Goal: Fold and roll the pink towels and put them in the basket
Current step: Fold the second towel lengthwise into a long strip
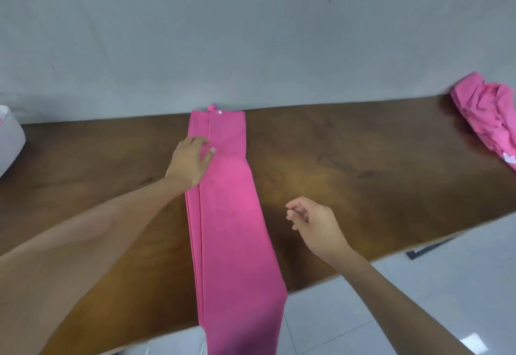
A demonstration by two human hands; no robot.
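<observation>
We note the white basket [9, 139] at far left, contents indiscernible. Left hand [190, 163] presses the folded pink towel [234, 231], fingers straight; right hand [315, 226] hovers, fingers loosely curled, empty.

A pink towel [231, 215], folded lengthwise into a long narrow strip, lies across the middle of the tabletop [349, 164]. It runs from the far edge to the near edge, and its near end hangs over that edge. Layered fold edges show along its left side, and a small white dot sits near its far end. A crumpled heap of pink towels [485, 114] lies at the far right corner. The white basket [9, 139] stands at the left edge, only partly in view.
</observation>
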